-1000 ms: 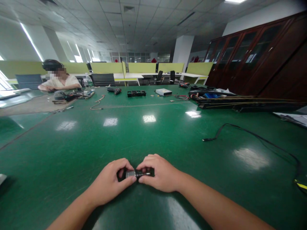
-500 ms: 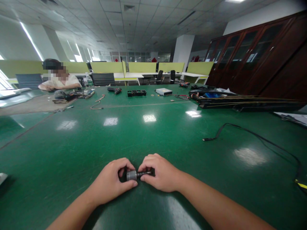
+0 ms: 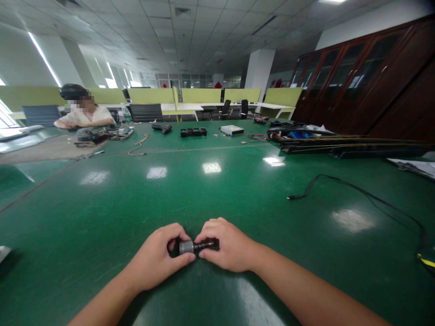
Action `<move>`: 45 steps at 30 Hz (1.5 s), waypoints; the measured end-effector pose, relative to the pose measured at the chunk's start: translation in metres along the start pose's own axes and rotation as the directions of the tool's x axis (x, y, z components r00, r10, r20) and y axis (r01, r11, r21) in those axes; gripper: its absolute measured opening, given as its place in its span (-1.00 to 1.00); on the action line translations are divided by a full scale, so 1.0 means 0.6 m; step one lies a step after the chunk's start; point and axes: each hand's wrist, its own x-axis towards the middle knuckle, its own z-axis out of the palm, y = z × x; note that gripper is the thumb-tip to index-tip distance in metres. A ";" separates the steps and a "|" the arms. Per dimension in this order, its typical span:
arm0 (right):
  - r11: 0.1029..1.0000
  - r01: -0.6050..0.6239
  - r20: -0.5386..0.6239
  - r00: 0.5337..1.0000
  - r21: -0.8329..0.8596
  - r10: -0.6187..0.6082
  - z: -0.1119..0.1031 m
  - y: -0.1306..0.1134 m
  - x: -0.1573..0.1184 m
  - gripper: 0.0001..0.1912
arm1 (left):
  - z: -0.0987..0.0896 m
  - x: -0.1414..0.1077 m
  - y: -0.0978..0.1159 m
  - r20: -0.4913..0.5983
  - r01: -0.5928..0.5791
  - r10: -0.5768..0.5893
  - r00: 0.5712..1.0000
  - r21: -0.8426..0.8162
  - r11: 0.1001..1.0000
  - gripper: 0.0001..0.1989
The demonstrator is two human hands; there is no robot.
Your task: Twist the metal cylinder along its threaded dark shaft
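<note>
2 hands pinching 1 small metal cylinder low over the green table: left hand gripping its silver end, right hand fingers closing on its dark shaft, probably steadying it.

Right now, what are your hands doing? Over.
Left hand and right hand both grip a small metal cylinder, low over the green table. Black cable lies apart, to the right.
</note>
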 end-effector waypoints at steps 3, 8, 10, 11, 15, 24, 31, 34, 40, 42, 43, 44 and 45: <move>1.000 -0.011 -0.004 1.000 0.003 0.011 0.000 -0.001 0.000 -0.79 | -0.001 0.002 0.002 0.005 0.005 -0.005 1.000 -0.003 1.000 -0.82; 1.000 -0.016 -0.016 1.000 0.001 0.016 0.000 0.001 0.000 -0.81 | -0.002 0.003 0.003 -0.001 0.011 -0.011 1.000 -0.002 1.000 -0.82; 1.000 -0.012 -0.023 1.000 -0.001 0.012 0.001 0.003 0.001 -0.81 | -0.001 0.002 0.002 -0.001 0.008 -0.008 1.000 -0.001 1.000 -0.82; 1.000 -0.010 -0.025 1.000 -0.001 0.010 0.002 0.004 0.000 -0.81 | 0.000 0.002 0.001 -0.001 0.006 -0.006 1.000 -0.002 1.000 -0.82; 1.000 -0.011 -0.029 1.000 0.013 0.011 0.002 0.004 0.000 -0.83 | 0.002 0.002 -0.003 -0.002 0.001 -0.001 1.000 -0.010 1.000 -0.81; 1.000 -0.012 -0.037 0.999 0.007 0.012 0.003 0.006 0.001 -0.86 | 0.000 0.001 0.001 -0.005 0.014 -0.014 1.000 -0.009 1.000 -0.82; 1.000 -0.013 -0.037 0.999 0.007 0.014 0.000 0.004 0.000 -0.88 | 0.000 0.001 0.000 0.006 0.018 -0.018 1.000 0.000 1.000 -0.82; 1.000 -0.002 -0.049 0.999 0.009 0.003 -0.001 0.004 -0.001 -0.88 | 0.000 0.002 0.000 0.007 0.015 -0.015 1.000 -0.004 1.000 -0.82; 1.000 0.011 -0.068 0.998 0.017 -0.010 -0.002 0.006 -0.001 -0.89 | -0.001 0.002 0.003 0.012 0.019 -0.019 1.000 -0.003 1.000 -0.82; 1.000 0.013 -0.070 0.997 0.011 -0.012 -0.003 0.006 -0.002 -0.89 | 0.000 0.002 0.003 0.015 0.022 -0.022 1.000 -0.003 1.000 -0.82; 1.000 0.011 -0.071 0.997 0.006 -0.011 -0.004 0.006 -0.003 -0.89 | 0.000 0.002 0.003 0.016 0.022 -0.022 1.000 -0.003 1.000 -0.82; 1.000 0.009 -0.070 0.998 0.001 -0.009 -0.005 0.007 -0.003 -0.89 | 0.000 0.002 0.002 0.016 0.022 -0.022 1.000 -0.003 1.000 -0.82; 1.000 0.006 -0.069 0.998 -0.002 -0.006 -0.006 0.007 -0.004 -0.88 | 0.000 0.002 0.002 0.016 0.022 -0.022 1.000 -0.001 1.000 -0.82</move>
